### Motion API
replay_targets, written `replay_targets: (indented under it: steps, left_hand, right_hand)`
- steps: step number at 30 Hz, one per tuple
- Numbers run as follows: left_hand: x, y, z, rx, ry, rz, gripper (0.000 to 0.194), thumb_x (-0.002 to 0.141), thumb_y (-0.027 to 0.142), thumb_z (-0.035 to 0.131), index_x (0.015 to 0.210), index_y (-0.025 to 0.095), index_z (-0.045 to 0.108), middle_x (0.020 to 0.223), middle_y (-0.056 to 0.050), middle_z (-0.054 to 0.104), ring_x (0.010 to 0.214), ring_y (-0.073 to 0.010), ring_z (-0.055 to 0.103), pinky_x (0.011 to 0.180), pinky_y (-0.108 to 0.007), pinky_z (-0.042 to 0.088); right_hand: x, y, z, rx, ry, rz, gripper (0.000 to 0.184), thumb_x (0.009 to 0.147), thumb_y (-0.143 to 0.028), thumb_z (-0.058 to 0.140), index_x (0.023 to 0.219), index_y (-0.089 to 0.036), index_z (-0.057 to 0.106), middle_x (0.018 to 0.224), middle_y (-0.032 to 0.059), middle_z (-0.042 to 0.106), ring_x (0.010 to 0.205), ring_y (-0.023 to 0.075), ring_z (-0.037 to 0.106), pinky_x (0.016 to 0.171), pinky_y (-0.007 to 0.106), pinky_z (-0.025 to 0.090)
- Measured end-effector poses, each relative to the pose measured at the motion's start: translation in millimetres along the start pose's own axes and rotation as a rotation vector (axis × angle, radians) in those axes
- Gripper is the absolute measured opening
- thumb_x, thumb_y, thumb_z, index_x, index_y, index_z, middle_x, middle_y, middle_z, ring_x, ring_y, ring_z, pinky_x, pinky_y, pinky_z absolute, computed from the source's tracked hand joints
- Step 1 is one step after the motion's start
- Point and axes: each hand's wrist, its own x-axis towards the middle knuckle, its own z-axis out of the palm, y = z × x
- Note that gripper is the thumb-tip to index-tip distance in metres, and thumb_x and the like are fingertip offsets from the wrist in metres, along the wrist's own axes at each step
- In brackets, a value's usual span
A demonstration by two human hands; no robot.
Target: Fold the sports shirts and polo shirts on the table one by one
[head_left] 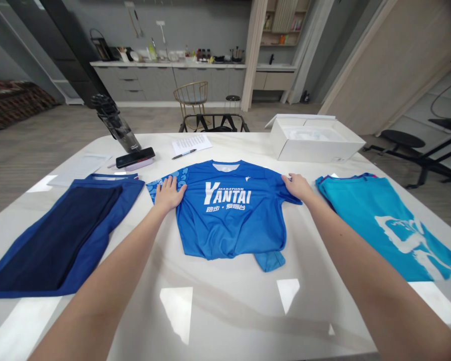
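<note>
Our left hand (169,194) lies spread upon the shirt (229,225); our right hand (298,187), half curled, touches it, grip unclear to us.

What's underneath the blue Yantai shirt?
A lighter blue flap pokes out at the lower edge of the shirt, over the white table; whether it belongs to the shirt is unclear. Anything else underneath is covered by the fabric.

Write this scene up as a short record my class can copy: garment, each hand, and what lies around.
garment: blue shirt, front up, hem bunched
left hand: spread on the patterned sleeve
right hand: at the opposite sleeve; grip unclear
to the left: dark folded garment
to the right: turquoise garment, white print
beyond: paper, pen, open white box
</note>
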Motion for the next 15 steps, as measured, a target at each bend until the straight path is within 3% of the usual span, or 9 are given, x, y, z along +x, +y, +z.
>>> replay_targets:
  steps: [2,5,7,10,12,15]
  left_hand:
    - [-1,0,1.2,0.002,0.009,0.000,0.085,0.098,0.067,0.018,0.163,0.014,0.026,0.170,-0.012,0.018,0.158,-0.0293,0.015,0.128,-0.054,0.012]
    - [-1,0,2.6,0.002,0.015,0.002,0.084,0.098,0.066,0.018,0.163,0.013,0.027,0.170,-0.012,0.019,0.158,-0.0295,0.015,0.128,-0.054,0.012]
    - [0,-1,2.1,0.000,0.010,-0.002,0.085,0.098,0.066,0.018,0.162,0.013,0.027,0.170,-0.012,0.018,0.158,-0.0294,0.015,0.128,-0.053,0.012]
    - [0,1,-1.3,-0.007,-0.010,-0.015,0.083,0.098,0.066,0.020,0.162,0.014,0.028,0.170,-0.011,0.018,0.158,-0.0303,0.015,0.127,-0.056,0.012]
    - [-1,8,-4.0,-0.003,0.000,-0.040,0.082,0.098,0.065,0.021,0.161,0.014,0.031,0.169,-0.014,0.022,0.157,-0.0325,0.019,0.126,-0.060,0.013]
    - [-6,35,-5.7,0.025,0.094,0.002,0.081,0.099,0.062,0.023,0.160,0.009,0.033,0.167,-0.020,0.027,0.155,-0.0352,0.023,0.126,-0.060,0.013]
  right_hand:
    - [10,-4,-3,0.013,-0.097,0.023,0.048,0.095,-0.049,0.056,0.112,-0.008,0.072,0.112,0.0223,0.072,0.108,0.0345,0.067,0.092,0.042,0.051]
    - [16,-12,-11,0.186,-0.192,0.014,0.024,0.080,-0.038,0.075,0.084,-0.014,0.074,0.077,0.0099,0.074,0.082,0.0293,0.071,0.074,0.035,0.055]
    - [16,-17,-18,0.468,-0.239,0.057,0.013,0.077,-0.027,0.075,0.083,-0.016,0.073,0.067,0.0037,0.071,0.069,0.0235,0.070,0.066,0.031,0.056]
    - [16,-20,-28,0.836,-0.415,0.169,0.020,0.075,-0.015,0.072,0.095,-0.018,0.070,0.070,0.0020,0.073,0.062,0.0191,0.069,0.062,0.030,0.058]
    - [17,-19,-33,0.914,-0.524,0.203,0.025,0.074,-0.010,0.070,0.097,-0.018,0.068,0.072,0.0026,0.073,0.061,0.0177,0.069,0.061,0.028,0.059]
    - [19,-16,-37,0.939,-0.561,0.225,0.022,0.073,-0.007,0.067,0.092,-0.017,0.065,0.069,0.0018,0.071,0.056,0.0151,0.065,0.053,0.023,0.055]
